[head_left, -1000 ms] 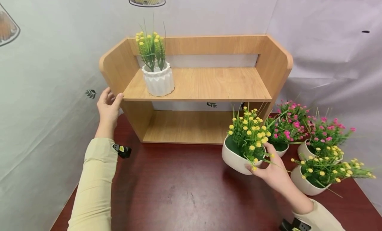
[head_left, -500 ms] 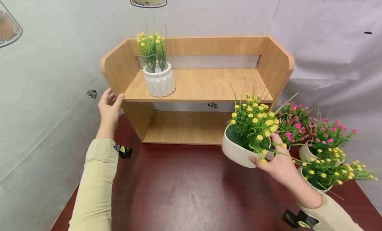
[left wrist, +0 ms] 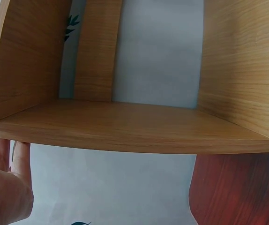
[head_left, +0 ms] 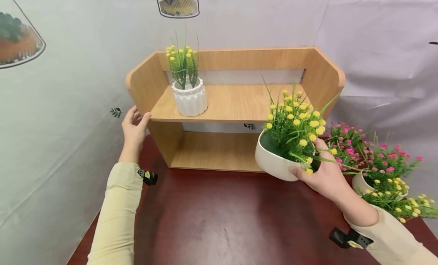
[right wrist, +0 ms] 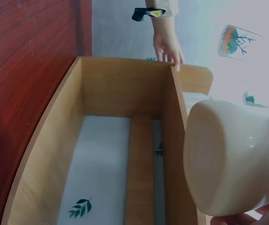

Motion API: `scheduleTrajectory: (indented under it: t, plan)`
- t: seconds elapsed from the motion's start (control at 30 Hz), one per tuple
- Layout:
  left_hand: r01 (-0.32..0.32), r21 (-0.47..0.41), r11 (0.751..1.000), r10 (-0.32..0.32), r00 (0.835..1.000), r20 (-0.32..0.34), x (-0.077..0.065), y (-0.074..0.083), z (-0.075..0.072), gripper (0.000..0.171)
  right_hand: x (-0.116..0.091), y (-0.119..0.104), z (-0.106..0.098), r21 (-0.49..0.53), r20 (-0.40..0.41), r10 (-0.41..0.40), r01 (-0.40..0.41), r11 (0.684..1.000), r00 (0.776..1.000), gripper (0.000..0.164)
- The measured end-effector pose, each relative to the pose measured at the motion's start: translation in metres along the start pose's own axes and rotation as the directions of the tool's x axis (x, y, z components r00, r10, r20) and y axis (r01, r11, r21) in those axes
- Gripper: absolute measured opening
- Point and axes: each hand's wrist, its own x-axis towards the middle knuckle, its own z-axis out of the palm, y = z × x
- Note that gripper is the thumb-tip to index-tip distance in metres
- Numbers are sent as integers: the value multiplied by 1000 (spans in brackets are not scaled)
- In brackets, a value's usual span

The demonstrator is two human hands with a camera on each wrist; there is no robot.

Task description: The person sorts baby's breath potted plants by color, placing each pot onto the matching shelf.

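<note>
Left hand: your left hand (head_left: 134, 130) is grasping the wooden shelf (head_left: 236, 101) by its left side, thumb lying at the front edge; if that hold is slackening, a bump could be shifting everything.
Fluted pot: the white fluted pot (head_left: 190, 99) is standing upright on the upper board, toward the left; a jolt could be toppling it.
Oval pot: the white oval pot (head_left: 277, 162) is hanging above the bench (head_left: 212, 215), before the shelf's right half, seemingly tilting.
Right hand: your right hand (head_left: 325, 175) is grasping the oval pot at one end only, so its weight could be twisting it loose.
Far right: two pink-flowered plants (head_left: 393, 160) and one yellow-flowered plant (head_left: 410, 208) are crowding your forearm, which could be brushing them over.
Count: you are facing one shelf, two boards, five potted plants.
</note>
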Motion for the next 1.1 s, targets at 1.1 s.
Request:
scheduleTrajectory:
  t: [1.1]
  plan:
    - [7,8,1000,-7,1000,-17,2,-1,3,40,77,-30,4,100,-9,-108,108,989,994,61]
